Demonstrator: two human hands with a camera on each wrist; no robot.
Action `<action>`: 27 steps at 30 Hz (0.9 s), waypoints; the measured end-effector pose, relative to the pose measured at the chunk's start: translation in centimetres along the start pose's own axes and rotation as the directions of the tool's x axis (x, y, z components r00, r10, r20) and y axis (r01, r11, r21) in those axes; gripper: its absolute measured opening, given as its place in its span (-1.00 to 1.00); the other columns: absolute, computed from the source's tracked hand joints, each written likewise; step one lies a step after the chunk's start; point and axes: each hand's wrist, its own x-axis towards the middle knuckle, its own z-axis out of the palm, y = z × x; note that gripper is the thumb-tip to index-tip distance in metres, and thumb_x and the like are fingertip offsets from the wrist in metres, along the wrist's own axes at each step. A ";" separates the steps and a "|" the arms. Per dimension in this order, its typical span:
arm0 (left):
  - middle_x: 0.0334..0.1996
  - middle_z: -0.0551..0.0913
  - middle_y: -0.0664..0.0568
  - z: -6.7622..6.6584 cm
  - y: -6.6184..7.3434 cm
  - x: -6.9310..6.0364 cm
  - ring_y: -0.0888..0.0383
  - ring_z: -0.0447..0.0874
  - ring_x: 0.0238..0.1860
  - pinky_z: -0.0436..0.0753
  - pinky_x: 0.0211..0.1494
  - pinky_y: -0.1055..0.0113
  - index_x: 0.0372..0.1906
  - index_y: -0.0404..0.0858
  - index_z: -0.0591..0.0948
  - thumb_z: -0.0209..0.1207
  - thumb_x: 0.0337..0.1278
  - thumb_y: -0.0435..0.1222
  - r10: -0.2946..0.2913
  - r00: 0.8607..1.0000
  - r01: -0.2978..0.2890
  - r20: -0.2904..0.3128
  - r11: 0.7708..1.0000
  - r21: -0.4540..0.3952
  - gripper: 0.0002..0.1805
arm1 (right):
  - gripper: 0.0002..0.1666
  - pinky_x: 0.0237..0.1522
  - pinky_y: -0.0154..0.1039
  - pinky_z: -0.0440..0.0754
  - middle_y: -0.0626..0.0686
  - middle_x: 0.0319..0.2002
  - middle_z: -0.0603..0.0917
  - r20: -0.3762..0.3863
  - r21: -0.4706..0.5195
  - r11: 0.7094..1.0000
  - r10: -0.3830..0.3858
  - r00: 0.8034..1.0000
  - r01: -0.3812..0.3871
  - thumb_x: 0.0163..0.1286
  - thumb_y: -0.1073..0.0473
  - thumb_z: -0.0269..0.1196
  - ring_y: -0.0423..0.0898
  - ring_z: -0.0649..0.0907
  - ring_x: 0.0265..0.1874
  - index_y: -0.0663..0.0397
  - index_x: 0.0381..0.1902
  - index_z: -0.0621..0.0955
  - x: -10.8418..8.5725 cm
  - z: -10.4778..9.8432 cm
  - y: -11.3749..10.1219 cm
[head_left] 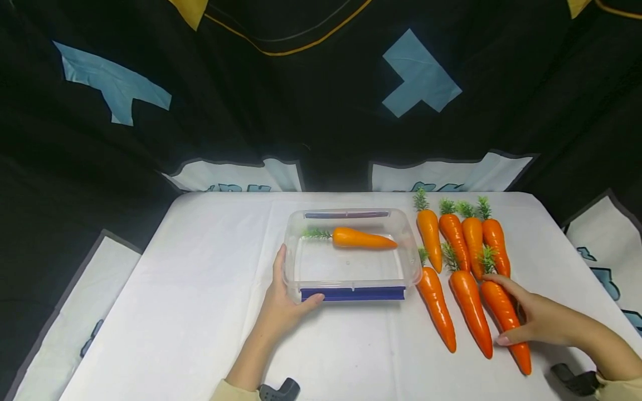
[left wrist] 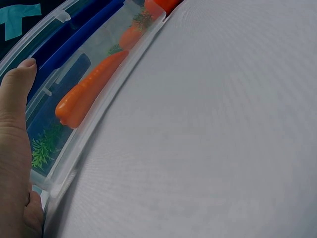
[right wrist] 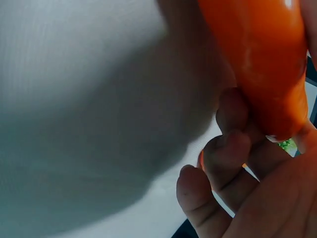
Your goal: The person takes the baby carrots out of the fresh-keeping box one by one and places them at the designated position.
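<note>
A clear plastic food container (head_left: 348, 273) with blue latches stands on the table, and one toy carrot (head_left: 362, 238) with a green top lies inside it. My left hand (head_left: 286, 309) grips the container's near left corner, its thumb on the front blue latch (left wrist: 64, 44). On the right, my right hand (head_left: 544, 317) holds a deeper orange carrot (head_left: 501, 303) between thumb and fingers at the near end of a group. Up close in the right wrist view, fingers (right wrist: 228, 153) curl by that carrot's (right wrist: 267, 64) thick end. Most of the left fingers are hidden behind the container.
Several more carrots lie in two rows right of the container, including a near-row carrot (head_left: 470, 312) beside the held one and a far-row carrot (head_left: 428, 234) near the container's wall. A white cloth covers the table (head_left: 210, 267). Dark patterned fabric (head_left: 331, 111) hangs behind.
</note>
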 end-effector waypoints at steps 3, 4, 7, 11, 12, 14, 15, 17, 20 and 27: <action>0.57 0.12 -0.09 0.0 0.0 0.0 -0.20 0.21 0.50 0.25 0.45 -0.28 0.54 0.42 -0.25 0.53 -0.24 0.07 0.000 1.000 0.000 0.003 1.000 -0.002 0.37 | 0.30 -0.05 0.33 0.63 0.46 0.32 0.33 -0.008 -0.018 1.000 0.005 1.000 -0.005 0.02 -0.08 0.54 0.26 0.52 0.11 -0.01 0.54 0.01 0.1 0.1 0.1; 0.57 0.12 -0.09 0.0 0.0 0.0 -0.20 0.21 0.50 0.25 0.45 -0.28 0.54 0.41 -0.25 0.53 -0.24 0.07 0.002 1.000 -0.002 0.003 1.000 0.000 0.37 | 0.29 -0.05 0.34 0.63 0.47 0.31 0.33 -0.008 -0.029 1.000 0.005 1.000 -0.005 0.03 -0.09 0.53 0.27 0.52 0.11 0.00 0.54 0.01 0.2 0.1 0.1; 0.56 0.13 -0.10 -0.1 0.0 0.1 -0.20 0.22 0.49 0.27 0.44 -0.27 0.54 0.41 -0.26 0.53 -0.25 0.08 0.007 1.000 -0.007 0.000 1.000 0.009 0.37 | 0.28 -0.09 0.36 0.62 0.49 0.31 0.35 -0.004 -0.088 0.996 0.028 1.000 -0.028 0.06 -0.15 0.51 0.29 0.56 0.08 -0.02 0.54 0.02 0.4 -0.2 0.0; 0.57 0.12 -0.10 -0.1 0.0 0.2 -0.21 0.22 0.50 0.26 0.45 -0.27 0.54 0.41 -0.26 0.53 -0.26 0.09 0.010 1.000 -0.010 0.000 1.000 0.017 0.38 | 0.24 -0.20 0.36 0.64 0.54 0.28 0.37 -0.005 -0.208 0.973 0.103 0.995 -0.102 0.11 -0.31 0.41 0.31 0.60 0.00 -0.04 0.55 0.04 0.9 -1.3 -1.3; 0.57 0.12 -0.10 -0.1 0.0 0.3 -0.20 0.21 0.50 0.26 0.45 -0.27 0.54 0.41 -0.26 0.53 -0.26 0.09 0.010 1.000 -0.010 0.002 1.000 0.019 0.38 | 0.22 -0.24 0.33 0.65 0.54 0.27 0.39 -0.018 -0.237 0.965 0.116 0.993 -0.117 0.13 -0.35 0.38 0.28 0.61 -0.04 -0.03 0.55 0.05 1.1 -1.6 -1.8; 0.57 0.11 -0.10 -0.1 -0.1 0.3 -0.20 0.20 0.50 0.25 0.45 -0.28 0.54 0.42 -0.27 0.53 -0.25 0.09 0.008 1.000 -0.008 0.004 1.000 0.017 0.38 | 0.19 -0.33 0.21 0.69 0.49 0.16 0.51 -0.063 -0.286 0.948 0.128 0.990 -0.140 0.17 -0.43 0.30 0.18 0.62 -0.15 -0.01 0.55 0.10 1.5 -2.2 -3.1; 0.57 0.11 -0.09 -0.1 -0.1 0.3 -0.20 0.20 0.51 0.25 0.45 -0.28 0.53 0.42 -0.27 0.53 -0.25 0.09 0.006 1.000 -0.006 0.005 1.000 0.015 0.38 | 0.19 -0.37 0.12 0.70 0.44 0.06 0.58 -0.100 -0.309 0.940 0.117 0.988 -0.142 0.16 -0.47 0.28 0.11 0.62 -0.22 0.00 0.54 0.13 1.8 -2.5 -3.8; 0.57 0.11 -0.09 -0.1 -0.1 0.4 -0.21 0.20 0.50 0.25 0.45 -0.29 0.53 0.42 -0.26 0.53 -0.26 0.09 0.003 1.000 -0.003 0.002 1.000 0.012 0.38 | 0.14 -0.45 -0.05 0.66 0.28 -0.14 0.64 -0.181 -0.340 0.933 0.061 0.982 -0.121 0.20 -0.51 0.22 -0.01 0.57 -0.33 0.00 0.52 0.19 2.5 -2.9 -5.4; 0.57 0.12 -0.11 -0.1 -0.1 0.4 -0.21 0.20 0.50 0.25 0.45 -0.28 0.53 0.43 -0.26 0.54 -0.25 0.07 -0.001 1.000 0.001 0.003 1.000 0.004 0.38 | 0.08 -0.36 0.06 0.69 0.21 -0.10 0.66 -0.287 -0.392 0.918 -0.051 0.957 -0.069 0.24 -0.54 0.14 0.09 0.62 -0.27 -0.04 0.51 0.24 4.0 -3.4 -8.0; 0.57 0.10 -0.12 0.1 -0.3 0.2 -0.21 0.17 0.51 0.23 0.45 -0.29 0.53 0.45 -0.26 0.54 -0.27 0.08 -0.010 1.000 0.010 0.005 1.000 -0.005 0.38 | -0.17 0.20 0.40 0.45 0.18 0.34 0.49 -0.342 -0.521 0.847 -0.323 0.883 0.108 0.38 -0.36 0.14 0.25 0.49 0.25 -0.25 0.51 0.27 9.1 -3.0 -13.2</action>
